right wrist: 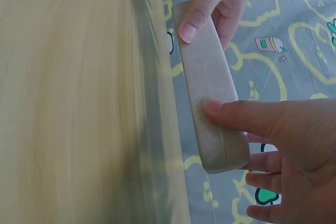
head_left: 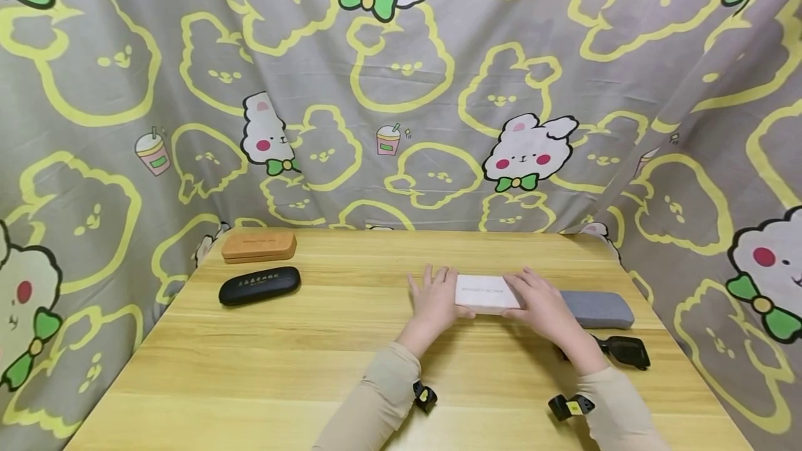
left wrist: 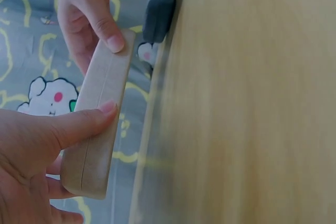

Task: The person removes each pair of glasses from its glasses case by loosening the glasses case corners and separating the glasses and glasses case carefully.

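A white rectangular case lies lengthwise on the wooden table, right of centre. My left hand grips its left end and my right hand grips its right end. In the left wrist view the case shows a seam along its long side, with the left hand setting its thumb on the front and its fingers behind. In the right wrist view the right hand clasps the case the same way, thumb on the seam side. The opposite hand pinches the far end in each wrist view.
A grey case lies just right of the white one, partly behind my right hand. A black case and a brown case sit at the table's far left. A small black object lies near the right edge. Patterned cloth surrounds the table.
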Demonstrator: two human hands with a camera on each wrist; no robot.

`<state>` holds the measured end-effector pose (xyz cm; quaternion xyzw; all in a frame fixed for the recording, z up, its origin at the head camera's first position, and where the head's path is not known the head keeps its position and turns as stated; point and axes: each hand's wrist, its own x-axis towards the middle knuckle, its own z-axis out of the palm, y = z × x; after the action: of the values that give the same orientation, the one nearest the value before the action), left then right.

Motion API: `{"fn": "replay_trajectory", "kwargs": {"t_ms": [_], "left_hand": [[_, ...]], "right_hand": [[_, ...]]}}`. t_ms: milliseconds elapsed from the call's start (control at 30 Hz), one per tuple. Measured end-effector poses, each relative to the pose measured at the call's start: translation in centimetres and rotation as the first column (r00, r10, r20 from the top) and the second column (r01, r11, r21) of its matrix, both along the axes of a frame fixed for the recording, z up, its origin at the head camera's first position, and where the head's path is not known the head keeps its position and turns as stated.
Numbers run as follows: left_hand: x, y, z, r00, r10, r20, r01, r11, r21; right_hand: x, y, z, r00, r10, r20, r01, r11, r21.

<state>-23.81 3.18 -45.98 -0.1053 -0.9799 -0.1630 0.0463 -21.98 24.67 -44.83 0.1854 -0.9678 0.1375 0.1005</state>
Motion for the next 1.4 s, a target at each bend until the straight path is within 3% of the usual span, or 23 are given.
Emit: {"fn": "replay_trajectory", "kwargs": {"t_ms": [433, 733, 1400], "left_hand": [[0.0, 2.3, -1.0, 0.999, 0.033, 0.027, -0.033, 0.999, -0.002], [0.2, 3.7, -0.9, 0.994, 0.075, 0.075, -0.075, 0.997, 0.005], [0.5, 4.9, -1.2, 0.989, 0.1, 0.113, -0.098, 0.995, -0.024]], "right_hand": [[-0.6, 2.0, -0.1, 0.997, 0.003, 0.079, -0.001, 1.0, -0.023], [-1.0, 3.3, -0.8, 0.995, 0.018, 0.1, -0.015, 0.999, -0.038], [-1.2, 4.1, -1.3, 0.992, 0.009, 0.127, -0.002, 0.998, -0.056]]}}
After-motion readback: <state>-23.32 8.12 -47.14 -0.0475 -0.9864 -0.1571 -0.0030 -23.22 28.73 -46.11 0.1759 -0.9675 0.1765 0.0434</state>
